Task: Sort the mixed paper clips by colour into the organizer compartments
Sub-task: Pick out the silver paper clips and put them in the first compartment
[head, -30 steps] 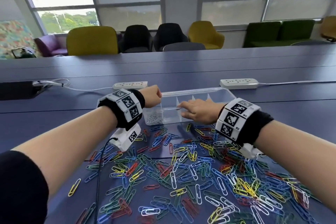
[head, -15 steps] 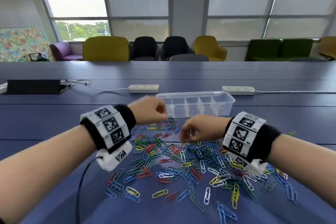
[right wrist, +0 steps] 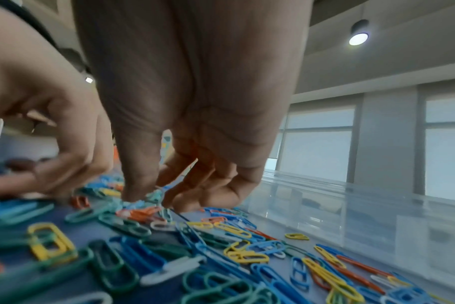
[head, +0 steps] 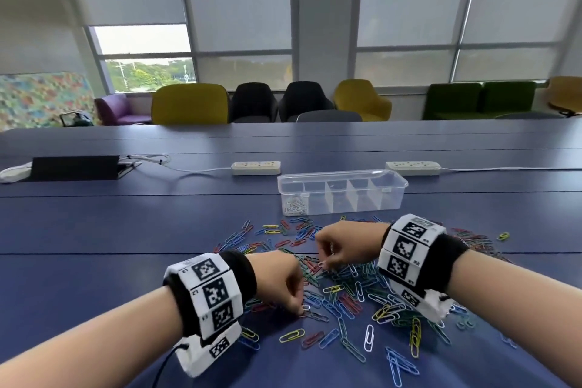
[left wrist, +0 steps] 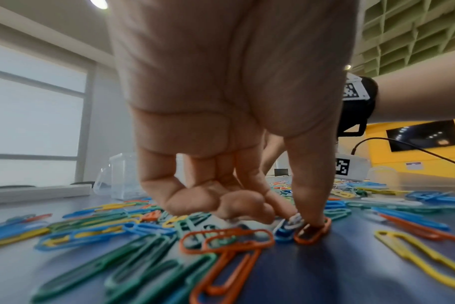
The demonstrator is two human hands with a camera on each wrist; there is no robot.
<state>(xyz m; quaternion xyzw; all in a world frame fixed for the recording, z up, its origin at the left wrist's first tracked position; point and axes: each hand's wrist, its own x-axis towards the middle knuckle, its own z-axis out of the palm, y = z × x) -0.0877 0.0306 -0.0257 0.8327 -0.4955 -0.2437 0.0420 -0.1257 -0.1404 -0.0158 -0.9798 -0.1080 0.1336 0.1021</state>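
A clear organizer (head: 382, 181) stands on the blue table (head: 126, 230); white clips (head: 294, 206) lie in its leftmost compartment, and its other compartments look empty. Mixed coloured paper clips (head: 346, 296) are spread out in front of it. My left hand (head: 300, 312) is down at the pile's near left edge. In the left wrist view its thumb and index finger (left wrist: 296, 219) pinch a white clip (left wrist: 295, 221) that is still on the table. My right hand (head: 324, 264) is curled over the pile's middle, its thumb and fingers (right wrist: 149, 200) closed on a pale clip.
Two white power strips (head: 255, 167) (head: 412, 167) with cords lie behind the organizer. A black box (head: 74, 167) sits at the far left. Chairs line the table's far side. Wrist bands with cables hang from both forearms.
Both hands have drawn back from the organizer and come down onto the clip pile, where each now pinches a clip. The head view has tilted up.
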